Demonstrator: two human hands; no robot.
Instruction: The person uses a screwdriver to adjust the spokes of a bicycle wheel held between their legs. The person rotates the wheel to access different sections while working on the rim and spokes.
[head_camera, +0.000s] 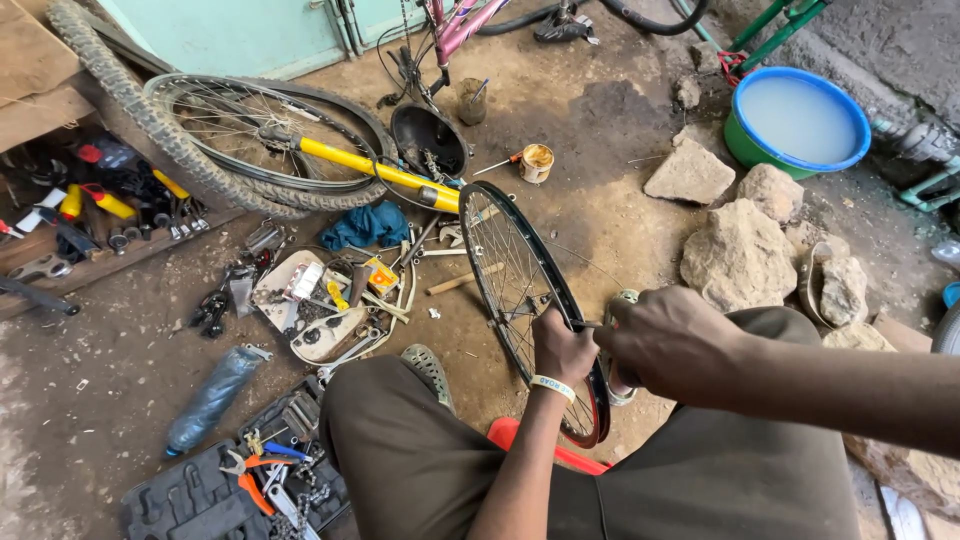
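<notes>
Head view, looking down over the seated person's knees: the left hand (562, 350) is closing in a fist around the rim of an upright bicycle wheel (520, 290), which is standing on edge between the legs; the right hand (672, 340) is curling shut just beside it at the same stretch of rim, what it is pinching being hidden. A green basin with a blue rim (752, 140) is holding cloudy water at upper right. A small tin (537, 162) is holding tan paste, and a dark pot (471, 100) is sitting behind it. A shallow tray (275, 290) is carrying small parts, and a black tool case (190, 495) is lying open with pliers. Rocks (740, 250) are crowding the right edge; bare packed earth is lying open behind the wheel. A yellow-framed bicycle (270, 140) is lying by the pale green door (240, 35).
</notes>
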